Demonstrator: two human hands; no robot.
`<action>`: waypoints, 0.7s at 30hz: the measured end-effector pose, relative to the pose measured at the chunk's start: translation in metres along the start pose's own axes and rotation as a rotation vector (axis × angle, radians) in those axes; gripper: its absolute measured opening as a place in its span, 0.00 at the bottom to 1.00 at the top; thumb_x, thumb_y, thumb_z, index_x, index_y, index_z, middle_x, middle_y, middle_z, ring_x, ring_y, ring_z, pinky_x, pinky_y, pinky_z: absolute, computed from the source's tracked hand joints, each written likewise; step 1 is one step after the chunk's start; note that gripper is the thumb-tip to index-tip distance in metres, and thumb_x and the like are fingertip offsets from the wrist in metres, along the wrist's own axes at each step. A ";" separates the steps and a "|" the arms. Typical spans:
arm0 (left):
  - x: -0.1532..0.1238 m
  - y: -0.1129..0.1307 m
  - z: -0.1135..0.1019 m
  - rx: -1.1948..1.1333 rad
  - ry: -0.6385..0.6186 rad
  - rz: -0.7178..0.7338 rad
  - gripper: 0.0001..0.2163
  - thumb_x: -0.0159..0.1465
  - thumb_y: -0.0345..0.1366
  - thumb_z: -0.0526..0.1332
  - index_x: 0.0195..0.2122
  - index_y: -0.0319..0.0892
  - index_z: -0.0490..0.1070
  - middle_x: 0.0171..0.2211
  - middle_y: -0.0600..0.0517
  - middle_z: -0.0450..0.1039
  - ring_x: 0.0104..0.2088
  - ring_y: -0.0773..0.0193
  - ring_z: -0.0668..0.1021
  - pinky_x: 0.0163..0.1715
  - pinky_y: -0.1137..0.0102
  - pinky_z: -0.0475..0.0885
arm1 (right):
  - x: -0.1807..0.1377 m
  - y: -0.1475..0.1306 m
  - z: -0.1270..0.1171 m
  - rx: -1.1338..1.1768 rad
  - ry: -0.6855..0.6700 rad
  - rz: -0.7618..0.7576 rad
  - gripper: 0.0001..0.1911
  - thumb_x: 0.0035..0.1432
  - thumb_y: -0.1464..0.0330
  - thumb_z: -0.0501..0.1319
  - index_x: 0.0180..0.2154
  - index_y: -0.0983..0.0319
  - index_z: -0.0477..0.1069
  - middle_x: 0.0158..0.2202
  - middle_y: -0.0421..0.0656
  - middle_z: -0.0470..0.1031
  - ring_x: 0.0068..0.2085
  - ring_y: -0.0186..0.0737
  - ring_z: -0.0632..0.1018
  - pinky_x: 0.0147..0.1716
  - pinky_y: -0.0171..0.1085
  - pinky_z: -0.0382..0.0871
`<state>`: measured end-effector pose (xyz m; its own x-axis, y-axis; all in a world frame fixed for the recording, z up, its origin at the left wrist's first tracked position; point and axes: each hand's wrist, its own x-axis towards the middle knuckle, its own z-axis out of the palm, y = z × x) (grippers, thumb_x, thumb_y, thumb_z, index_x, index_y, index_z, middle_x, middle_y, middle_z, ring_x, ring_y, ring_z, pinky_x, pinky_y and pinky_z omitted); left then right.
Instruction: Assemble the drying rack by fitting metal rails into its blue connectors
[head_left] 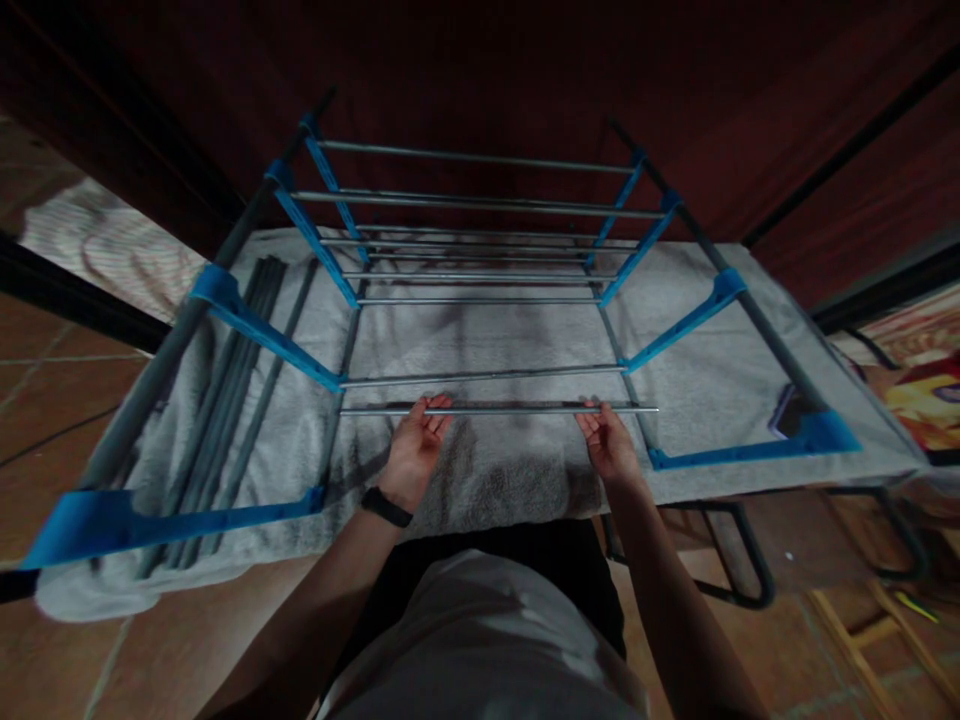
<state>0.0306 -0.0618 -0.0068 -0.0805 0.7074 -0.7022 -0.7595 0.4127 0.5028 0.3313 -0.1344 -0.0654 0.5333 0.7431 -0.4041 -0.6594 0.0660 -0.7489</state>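
A thin metal rod [514, 410] lies level across my two hands, in front of a rack frame with blue plastic brackets [270, 340] and grey tubes. My left hand [420, 445] is closed round the rod left of its middle, palm up, with a dark band on the wrist. Toward the rod's right end, my right hand [606, 440] grips it between thumb and fingers. Just beyond it, a fixed crossbar [484, 376] joins the two sides of the rack. The rod's right tip shows past the right upright; its left end is near the left upright.
Several loose grey tubes [225, 400] lie on the towel-covered table [495, 470] at left. A dark phone-like object [786, 412] rests by the right front bracket. Below the table at right are a black metal chair frame [739, 560] and a wooden frame [874, 630].
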 end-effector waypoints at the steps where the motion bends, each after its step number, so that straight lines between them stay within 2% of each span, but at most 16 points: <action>1: -0.001 -0.003 0.002 0.002 -0.009 -0.007 0.09 0.69 0.25 0.57 0.31 0.41 0.71 0.32 0.50 0.80 0.37 0.66 0.83 0.43 0.69 0.78 | 0.000 0.000 0.000 0.001 0.002 -0.004 0.07 0.58 0.65 0.69 0.36 0.59 0.73 0.37 0.40 0.82 0.40 0.33 0.83 0.47 0.36 0.79; 7: -0.003 -0.020 0.013 0.052 -0.050 -0.041 0.10 0.68 0.24 0.56 0.31 0.39 0.72 0.31 0.50 0.80 0.36 0.65 0.83 0.44 0.68 0.78 | 0.000 0.000 0.001 0.012 0.000 -0.003 0.06 0.58 0.67 0.68 0.34 0.59 0.73 0.36 0.40 0.83 0.38 0.33 0.83 0.46 0.37 0.80; 12: -0.001 -0.028 0.014 0.069 -0.079 -0.061 0.09 0.68 0.24 0.57 0.32 0.39 0.74 0.32 0.49 0.80 0.36 0.63 0.83 0.42 0.68 0.78 | -0.003 -0.003 0.003 0.008 -0.021 0.001 0.05 0.58 0.67 0.69 0.35 0.59 0.73 0.36 0.41 0.83 0.39 0.34 0.83 0.45 0.37 0.80; 17: -0.002 -0.027 0.007 0.074 -0.106 -0.049 0.06 0.66 0.25 0.60 0.34 0.39 0.75 0.34 0.48 0.81 0.38 0.63 0.83 0.43 0.68 0.78 | -0.006 -0.004 0.005 0.010 -0.040 -0.004 0.04 0.59 0.68 0.67 0.36 0.60 0.75 0.37 0.42 0.83 0.40 0.34 0.83 0.47 0.37 0.79; 21: -0.003 -0.017 -0.003 0.074 -0.063 -0.023 0.06 0.66 0.25 0.60 0.35 0.39 0.75 0.35 0.47 0.82 0.40 0.63 0.84 0.46 0.68 0.78 | -0.007 -0.004 0.004 0.004 -0.081 -0.010 0.03 0.59 0.69 0.66 0.38 0.59 0.75 0.38 0.41 0.83 0.42 0.35 0.83 0.49 0.39 0.78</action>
<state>0.0420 -0.0727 -0.0148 -0.0215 0.7309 -0.6821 -0.7110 0.4685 0.5244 0.3281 -0.1374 -0.0572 0.4956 0.7938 -0.3526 -0.6565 0.0766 -0.7504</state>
